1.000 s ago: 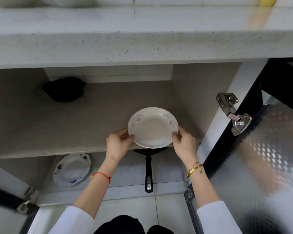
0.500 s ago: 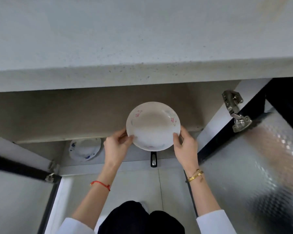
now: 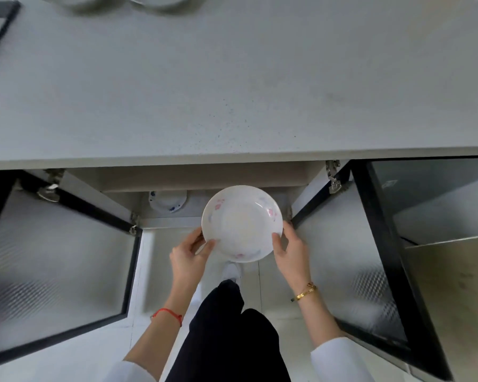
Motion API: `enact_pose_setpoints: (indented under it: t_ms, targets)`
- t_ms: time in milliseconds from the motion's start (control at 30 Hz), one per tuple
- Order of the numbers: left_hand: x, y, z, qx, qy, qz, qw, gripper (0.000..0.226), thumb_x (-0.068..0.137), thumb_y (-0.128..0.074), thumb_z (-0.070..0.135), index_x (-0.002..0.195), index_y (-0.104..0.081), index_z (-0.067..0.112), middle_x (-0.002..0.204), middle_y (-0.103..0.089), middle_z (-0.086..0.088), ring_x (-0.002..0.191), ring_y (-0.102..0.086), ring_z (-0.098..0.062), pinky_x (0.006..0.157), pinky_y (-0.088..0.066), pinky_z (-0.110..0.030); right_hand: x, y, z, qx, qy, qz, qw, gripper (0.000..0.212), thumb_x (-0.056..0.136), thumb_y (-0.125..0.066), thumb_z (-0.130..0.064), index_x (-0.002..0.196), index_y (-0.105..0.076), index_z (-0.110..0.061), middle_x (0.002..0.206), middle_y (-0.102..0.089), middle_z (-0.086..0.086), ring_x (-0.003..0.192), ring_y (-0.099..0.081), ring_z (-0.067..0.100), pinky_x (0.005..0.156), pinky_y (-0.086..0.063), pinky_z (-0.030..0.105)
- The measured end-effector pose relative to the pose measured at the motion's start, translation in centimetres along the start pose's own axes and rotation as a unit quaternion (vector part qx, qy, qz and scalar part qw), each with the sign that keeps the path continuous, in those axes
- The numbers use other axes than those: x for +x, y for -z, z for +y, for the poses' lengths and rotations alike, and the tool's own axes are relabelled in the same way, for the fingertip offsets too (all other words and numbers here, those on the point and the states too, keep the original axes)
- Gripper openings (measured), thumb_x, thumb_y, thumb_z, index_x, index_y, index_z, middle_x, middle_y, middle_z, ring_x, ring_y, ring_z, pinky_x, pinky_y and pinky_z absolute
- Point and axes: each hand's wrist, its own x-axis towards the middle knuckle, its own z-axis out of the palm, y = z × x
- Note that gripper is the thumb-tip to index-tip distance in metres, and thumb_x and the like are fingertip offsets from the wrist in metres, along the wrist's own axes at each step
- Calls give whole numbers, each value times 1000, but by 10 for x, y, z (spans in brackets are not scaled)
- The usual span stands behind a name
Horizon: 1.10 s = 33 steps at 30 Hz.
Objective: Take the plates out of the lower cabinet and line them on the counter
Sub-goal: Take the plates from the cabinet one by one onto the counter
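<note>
Round white ceramic plate with pink floral rim (image 3: 242, 223) held level before the open lower cabinet (image 3: 204, 177), left hand (image 3: 188, 256) and right hand (image 3: 291, 250) each in a pinching grip on its near edges, pale speckled stone desk (image 3: 232, 92) beyond, blue-patterned white plate (image 3: 168, 202) inside the cabinet, left

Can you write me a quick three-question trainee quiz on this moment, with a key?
1. True or false: both the left hand and the right hand grip the pink-flowered plate.
2. Where is the blue-patterned plate? A) on the counter B) inside the lower cabinet C) on the floor
3. Fill in: both cabinet doors stand ____.

Key: 1 true, the hands hold opposite sides of the rim. 2 B, it lies on the cabinet bottom, left of the held plate. 3 open, swung out to either side.
</note>
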Motion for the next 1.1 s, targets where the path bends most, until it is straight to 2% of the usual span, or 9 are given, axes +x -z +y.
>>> enact_pose_setpoints:
  t_ms: [133, 200, 267, 333, 567, 667, 833, 967, 1100]
  targets:
    - [-52, 32, 44, 11, -9, 10, 1000, 39, 80, -74, 10, 106, -68, 37, 99, -73, 15, 93, -69, 1, 91, -54, -29, -35, 39, -57, -4, -2, -20, 1000, 33, 94, -50, -21, 126, -54, -25, 92, -62, -14, 79, -58, 5, 68, -45, 7]
    - [-73, 44, 65, 5, -22, 12, 1000, 39, 80, -74, 9, 105, -67, 39, 99, -73, 17, 93, -69, 2, 90, -54, -26, -48, 58, -82, -1, 2, -21, 1000, 35, 94, -50, -23, 128, -53, -24, 94, -65, -11, 76, -59, 8, 69, -51, 14]
    - [-88, 54, 81, 4, -36, 20, 999, 37, 80, -74, 9, 110, -69, 30, 100, -73, 13, 92, -68, 4, 88, -55, -22, -56, 74, -103, 2, 8, -17, 1000, 35, 94, -51, -22, 129, -53, -24, 91, -69, -5, 73, -62, 16, 68, -56, 27]
    - [-102, 63, 100, -9, -42, 28, 999, 39, 80, -74, 9, 116, -68, 22, 103, -73, 10, 92, -68, 4, 86, -54, -17, -65, 88, -124, 10, 20, -14, 1000, 34, 94, -50, -20, 128, -54, -22, 88, -68, -4, 71, -63, 17, 63, -56, 32]
    - [-127, 83, 161, -33, -94, 21, 995, 41, 81, -73, 13, 120, -67, 23, 104, -73, 13, 95, -68, 1, 80, -52, -11, -75, 133, -185, 36, 44, 11, 998, 32, 95, -50, -18, 127, -55, -18, 90, -64, -9, 66, -58, 9, 58, -46, 12]
    - [-124, 86, 185, -23, -119, 13, 993, 41, 83, -70, 13, 122, -66, 23, 105, -73, 11, 96, -68, 1, 84, -52, -13, -65, 146, -204, 22, 57, 26, 998, 32, 95, -50, -18, 127, -54, -18, 85, -64, -6, 58, -53, 11, 55, -46, 16]
    - [-101, 87, 219, -28, -125, 14, 992, 39, 84, -69, 14, 121, -66, 23, 103, -73, 11, 96, -68, 1, 84, -53, -15, -30, 154, -225, 17, 71, 34, 997, 27, 94, -50, -20, 121, -57, -18, 88, -65, -4, 75, -60, 14, 61, -48, 19]
    - [-65, 85, 242, -23, -129, 17, 991, 36, 84, -69, 16, 119, -67, 25, 95, -71, 20, 91, -67, 8, 84, -51, -11, 11, 153, -236, 21, 68, 25, 997, 28, 94, -50, -21, 121, -57, -17, 97, -68, 0, 86, -64, 17, 77, -56, 30]
    - [-13, 77, 265, -14, -131, 15, 991, 34, 83, -69, 16, 116, -68, 25, 95, -72, 16, 89, -66, 9, 83, -52, -12, 63, 147, -248, 34, 68, 29, 997, 29, 95, -49, -21, 123, -56, -15, 106, -68, -1, 92, -64, 17, 83, -55, 35]
